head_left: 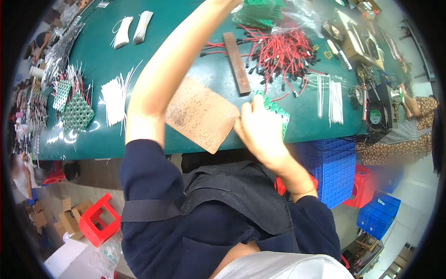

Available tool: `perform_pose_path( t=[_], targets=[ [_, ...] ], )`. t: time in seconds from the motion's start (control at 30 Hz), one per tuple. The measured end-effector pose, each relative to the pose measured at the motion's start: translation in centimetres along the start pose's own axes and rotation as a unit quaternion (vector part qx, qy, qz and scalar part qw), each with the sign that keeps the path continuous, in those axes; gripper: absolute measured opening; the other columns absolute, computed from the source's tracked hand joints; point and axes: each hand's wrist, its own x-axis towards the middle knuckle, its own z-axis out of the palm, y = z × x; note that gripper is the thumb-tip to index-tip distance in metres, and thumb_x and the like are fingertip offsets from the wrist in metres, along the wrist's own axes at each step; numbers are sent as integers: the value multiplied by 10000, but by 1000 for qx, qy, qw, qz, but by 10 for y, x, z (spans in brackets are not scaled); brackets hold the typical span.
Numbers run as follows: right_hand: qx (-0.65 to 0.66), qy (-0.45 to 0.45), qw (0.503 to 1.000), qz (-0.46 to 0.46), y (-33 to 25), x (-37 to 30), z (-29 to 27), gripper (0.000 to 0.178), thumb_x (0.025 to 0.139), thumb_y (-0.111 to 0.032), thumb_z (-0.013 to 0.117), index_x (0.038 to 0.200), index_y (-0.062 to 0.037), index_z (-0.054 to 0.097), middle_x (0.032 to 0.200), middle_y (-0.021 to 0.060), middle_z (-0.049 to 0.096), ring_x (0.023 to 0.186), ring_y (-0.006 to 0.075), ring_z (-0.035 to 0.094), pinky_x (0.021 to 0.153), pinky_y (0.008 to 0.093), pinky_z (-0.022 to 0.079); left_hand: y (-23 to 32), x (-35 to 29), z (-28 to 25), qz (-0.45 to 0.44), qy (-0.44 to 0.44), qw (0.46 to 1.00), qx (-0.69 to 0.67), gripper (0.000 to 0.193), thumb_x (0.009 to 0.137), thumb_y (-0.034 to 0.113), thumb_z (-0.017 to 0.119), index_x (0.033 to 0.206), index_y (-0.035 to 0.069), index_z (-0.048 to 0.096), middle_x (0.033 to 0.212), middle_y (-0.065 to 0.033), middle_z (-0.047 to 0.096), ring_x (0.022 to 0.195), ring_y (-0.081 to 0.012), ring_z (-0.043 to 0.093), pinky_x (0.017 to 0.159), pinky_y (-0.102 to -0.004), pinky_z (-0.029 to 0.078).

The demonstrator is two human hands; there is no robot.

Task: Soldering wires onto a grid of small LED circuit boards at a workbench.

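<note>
My right hand (262, 130) is closed on the edge of a green circuit board panel (280, 114) near the front of the table. The fingers cover part of that panel, and they lie next to the right corner of a worn brown board (202, 114). My left arm stretches far across the table to the top edge of the picture, where the hand itself is cut off. Close to that wrist lies a stack of green circuit board panels (258, 14), partly under clear plastic. Beyond the brown board rests a narrow rusty metal bar (236, 63).
A heap of red wires with black connectors (283, 51) spreads behind my right hand. White cable ties (335, 102) lie to its right, with bundles of white strips (115, 100) at left. Wired green boards (78, 114) sit further left. Blue crates (327, 172) stand below the table edge.
</note>
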Motion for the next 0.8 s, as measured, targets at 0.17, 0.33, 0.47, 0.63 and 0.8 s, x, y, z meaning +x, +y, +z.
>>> perform_pose_path(
  t=[0.17,0.33,0.47,0.63,0.8],
  targets=[
    [139,-102,984,-52,11,-14,-16,462,827,-355,697,1138,-57,532,940,142,506,773,306,627,624,393,531,-31,46,67,-68,50,989,119,171,873,276,646,919,126,579,911,-19,595,890,-159,548,917,-378,397],
    [132,53,990,-17,89,-16,-18,508,785,-252,729,1239,-119,544,1159,151,544,1008,339,562,851,439,478,15,-58,88,-166,-76,773,608,434,878,296,647,1226,42,602,1186,-106,641,1047,-227,602,952,-327,429],
    [118,-106,983,-89,126,-33,-41,870,641,-404,797,1419,-242,440,1522,130,290,1382,407,266,1095,524,284,112,-191,110,-77,-277,782,553,296,833,192,665,1084,39,634,994,-97,654,940,-213,637,842,-332,493],
    [84,-184,975,-95,111,-46,-28,929,559,-312,841,1404,-251,461,1531,129,281,1381,386,281,1120,510,267,154,-355,132,-265,-330,546,724,805,726,428,741,1401,117,431,1475,-223,334,1364,-418,322,1104,-569,252],
    [62,-60,983,-164,108,-58,-21,698,595,-125,757,1257,-279,599,1363,56,491,1121,269,512,925,435,394,190,-386,117,-121,-395,468,781,610,713,240,681,1308,181,560,1394,-53,500,1300,-275,455,1089,-469,332]
  ],
)
